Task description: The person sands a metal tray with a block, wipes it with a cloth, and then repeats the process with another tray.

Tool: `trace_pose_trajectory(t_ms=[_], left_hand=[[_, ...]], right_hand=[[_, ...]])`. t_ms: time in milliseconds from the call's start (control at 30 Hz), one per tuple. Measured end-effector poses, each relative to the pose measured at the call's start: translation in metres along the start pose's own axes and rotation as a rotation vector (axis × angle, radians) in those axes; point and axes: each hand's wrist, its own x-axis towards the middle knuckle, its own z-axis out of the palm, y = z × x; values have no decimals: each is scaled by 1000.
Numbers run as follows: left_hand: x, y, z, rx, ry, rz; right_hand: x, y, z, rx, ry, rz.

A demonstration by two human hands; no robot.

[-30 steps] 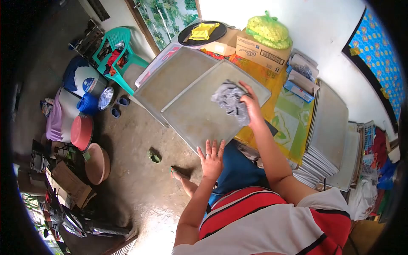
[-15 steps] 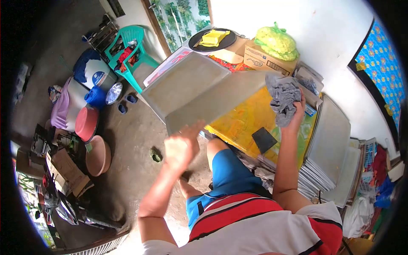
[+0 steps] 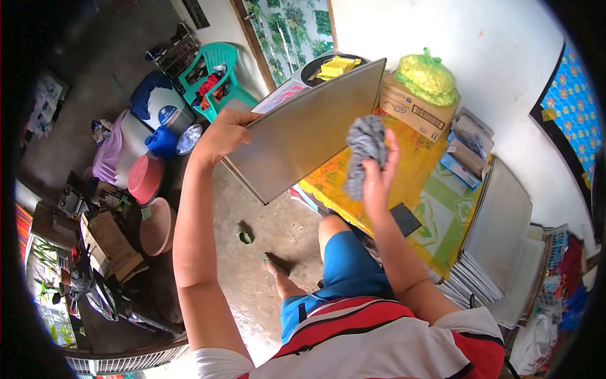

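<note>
My left hand [image 3: 224, 136] grips the left edge of a flat, grey metal tray [image 3: 309, 129], which tilts up over the left part of the table. A crumpled grey cloth [image 3: 366, 148] is in my right hand [image 3: 379, 180], held just right of the tray, apart from its face. Below that hand, a dark flat rectangle [image 3: 404, 219] lies on the yellow patterned table cover [image 3: 353, 196]. Whether another tray lies behind the raised one is hidden.
At the table's back stands a cardboard box [image 3: 413, 107] with a yellow-green bag [image 3: 426, 79] on top. Several trays [image 3: 492, 221] are stacked at the right. A green chair [image 3: 214, 76], basins [image 3: 158, 227] and a slipper [image 3: 245, 234] are on the floor to the left.
My left hand has moved up and left and taken hold of the tray's edge. The tray now stands tilted up. My right hand has brought the cloth left, towards the tray.
</note>
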Motion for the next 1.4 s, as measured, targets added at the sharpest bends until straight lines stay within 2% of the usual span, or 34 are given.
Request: trace_pose_trajectory(t_ms=[33, 133, 233, 300, 333, 367, 433, 633, 700, 733, 833, 900, 933, 1133, 1233, 1300, 1367, 1400], left_hand=[[1, -1, -2, 4, -16, -17], [-2, 11, 18, 838, 339, -86], [7, 23, 44, 701, 373, -110], [12, 24, 56, 832, 455, -140], [13, 22, 59, 872, 484, -152], [14, 19, 62, 913, 514, -163], [15, 8, 67, 909, 653, -28], [13, -17, 66, 1023, 875, 247], [10, -25, 61, 1027, 927, 268], [9, -31, 58, 1001, 945, 280], [4, -45, 49, 941, 967, 255], [1, -57, 44, 887, 970, 188], [1, -62, 41, 888, 991, 239], [1, -79, 35, 913, 1036, 155], [2, -81, 35, 968, 1039, 74], [1, -80, 35, 1006, 1048, 16], [0, -82, 35, 1041, 1061, -29], [-2, -82, 35, 1032, 1056, -50]], right_hand=[[-4, 6, 13, -29, -51, -54], [-17, 45, 48, -132, -157, -247], [-20, 76, 85, -346, -275, -407], [-18, 81, 118, -611, -249, -505], [-18, 89, 133, -707, -239, -435], [-13, 98, 140, -696, -213, -472], [3, 112, 154, -672, -160, -551], [97, 107, 150, -610, 259, -481], [130, 108, 142, -528, 351, -371], [148, 114, 134, -521, 382, -400], [178, 128, 114, -526, 519, -275], [183, 138, 100, -565, 593, -81], [183, 147, 93, -585, 629, 20], [124, 219, 59, -815, 751, 332], [73, 236, 64, -813, 732, 579], [31, 241, 71, -893, 600, 606], [-24, 260, 84, -1163, 526, 450], [-48, 256, 86, -1060, 457, 420]])
